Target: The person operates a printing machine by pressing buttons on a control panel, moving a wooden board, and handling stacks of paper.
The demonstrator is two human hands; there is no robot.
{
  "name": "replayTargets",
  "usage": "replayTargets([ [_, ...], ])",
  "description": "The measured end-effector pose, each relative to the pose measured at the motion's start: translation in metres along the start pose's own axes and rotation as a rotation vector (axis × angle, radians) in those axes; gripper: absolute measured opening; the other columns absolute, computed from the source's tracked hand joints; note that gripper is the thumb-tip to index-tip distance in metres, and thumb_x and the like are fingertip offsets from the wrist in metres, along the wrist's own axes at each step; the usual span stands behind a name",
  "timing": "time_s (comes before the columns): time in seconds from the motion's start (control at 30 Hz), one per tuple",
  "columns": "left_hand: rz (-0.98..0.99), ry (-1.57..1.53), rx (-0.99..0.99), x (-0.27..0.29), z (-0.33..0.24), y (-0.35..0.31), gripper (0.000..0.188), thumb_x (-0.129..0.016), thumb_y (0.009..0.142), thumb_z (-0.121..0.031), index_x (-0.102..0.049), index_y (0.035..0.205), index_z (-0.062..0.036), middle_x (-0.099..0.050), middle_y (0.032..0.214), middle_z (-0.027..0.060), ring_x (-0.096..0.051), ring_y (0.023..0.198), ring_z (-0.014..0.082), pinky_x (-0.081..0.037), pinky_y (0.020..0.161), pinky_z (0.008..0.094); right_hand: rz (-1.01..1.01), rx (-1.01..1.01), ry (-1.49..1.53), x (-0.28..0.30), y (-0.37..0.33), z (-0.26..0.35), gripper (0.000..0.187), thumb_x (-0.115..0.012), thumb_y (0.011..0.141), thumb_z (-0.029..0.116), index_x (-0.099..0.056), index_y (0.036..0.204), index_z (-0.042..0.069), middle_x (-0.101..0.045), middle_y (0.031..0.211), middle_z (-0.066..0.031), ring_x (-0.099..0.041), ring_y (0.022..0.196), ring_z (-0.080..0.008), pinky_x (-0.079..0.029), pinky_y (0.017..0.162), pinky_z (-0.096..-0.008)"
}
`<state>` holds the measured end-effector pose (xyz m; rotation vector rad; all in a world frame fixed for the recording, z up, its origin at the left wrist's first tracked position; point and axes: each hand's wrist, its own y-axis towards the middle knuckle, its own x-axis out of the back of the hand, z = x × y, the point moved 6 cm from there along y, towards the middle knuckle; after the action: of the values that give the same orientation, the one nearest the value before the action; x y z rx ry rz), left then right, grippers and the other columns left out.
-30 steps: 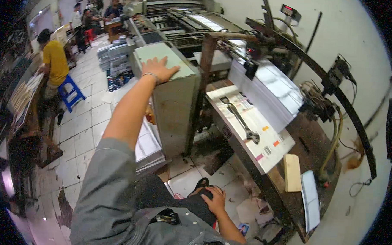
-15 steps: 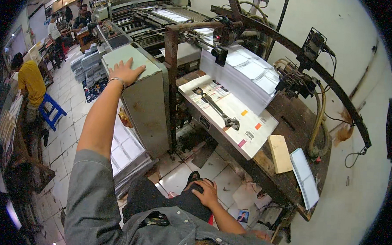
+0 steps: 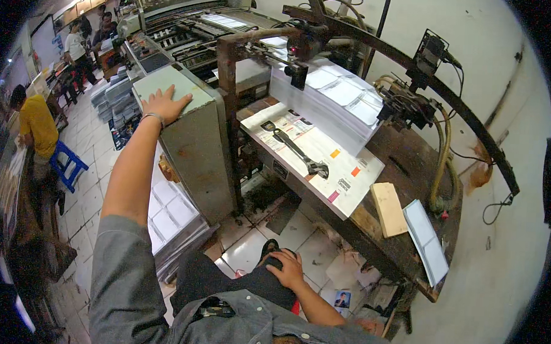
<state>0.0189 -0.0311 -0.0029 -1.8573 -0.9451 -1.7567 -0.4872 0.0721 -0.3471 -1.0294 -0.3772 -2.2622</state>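
Below, white tiles (image 3: 244, 254) beside green-topped cabinet (image 3: 198, 154)

Open room above the wrench (image 3: 296, 148), rusty post (image 3: 228, 85) between it and the green-topped cabinet (image 3: 200, 154)

The left hand (image 3: 165, 106) lies flat, fingers spread, on top of a pale green cabinet (image 3: 194, 151), its arm stretched well out, while the right hand (image 3: 287, 269) rests over a dark-trousered leg (image 3: 223, 285). On the table (image 3: 403, 153) beyond, a wrench (image 3: 297, 151) lies across a printed sheet (image 3: 341, 201), in front of a tall paper stack (image 3: 326, 104); a yellowish block (image 3: 388, 209) sits just beside a white pad (image 3: 426, 241). Off to the left, someone in a yellow shirt (image 3: 39, 124) is by a blue stool (image 3: 69, 168).
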Motion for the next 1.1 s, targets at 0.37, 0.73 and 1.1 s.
replayTargets([
  [0.37, -0.017, 0.001, -0.012, 0.006, -0.0071, -0.0017, 0.097, -0.041, 0.083, -0.085, -0.03, 0.159, -0.0254, -0.024, 0.164, 0.0204, -0.022, 0.152, 0.0403, -0.009, 0.123, 0.0574, -0.01, -0.023, -0.001, 0.0016, -0.0016, -0.0045, 0.055, -0.07, 0.085, 0.051, -0.066, 0.129, 0.017, -0.063, 0.137, -0.0063, -0.045, 0.14, -0.0285, -0.018, 0.117, -0.0605],
  [0.73, -0.014, -0.006, -0.015, 0.0023, -0.0008, -0.0002, 0.098, -0.039, 0.082, -0.086, -0.03, 0.159, -0.0261, -0.024, 0.164, 0.0205, -0.022, 0.152, 0.04, -0.009, 0.123, 0.058, -0.01, -0.004, -0.003, 0.0019, 0.0004, -0.0001, 0.054, -0.071, 0.085, 0.051, -0.067, 0.128, 0.017, -0.064, 0.136, -0.0064, -0.045, 0.14, -0.029, -0.019, 0.116, -0.0609],
  [1.1, -0.009, -0.042, -0.02, 0.0037, -0.0009, -0.0021, 0.099, -0.041, 0.082, -0.086, -0.032, 0.159, -0.0248, -0.023, 0.164, 0.0216, -0.02, 0.152, 0.0404, -0.007, 0.123, 0.0576, 0.01, -0.032, -0.001, 0.0018, 0.0013, 0.0014, 0.055, -0.07, 0.085, 0.051, -0.068, 0.127, 0.017, -0.063, 0.137, -0.0051, -0.045, 0.14, -0.0279, -0.019, 0.117, -0.0606],
])
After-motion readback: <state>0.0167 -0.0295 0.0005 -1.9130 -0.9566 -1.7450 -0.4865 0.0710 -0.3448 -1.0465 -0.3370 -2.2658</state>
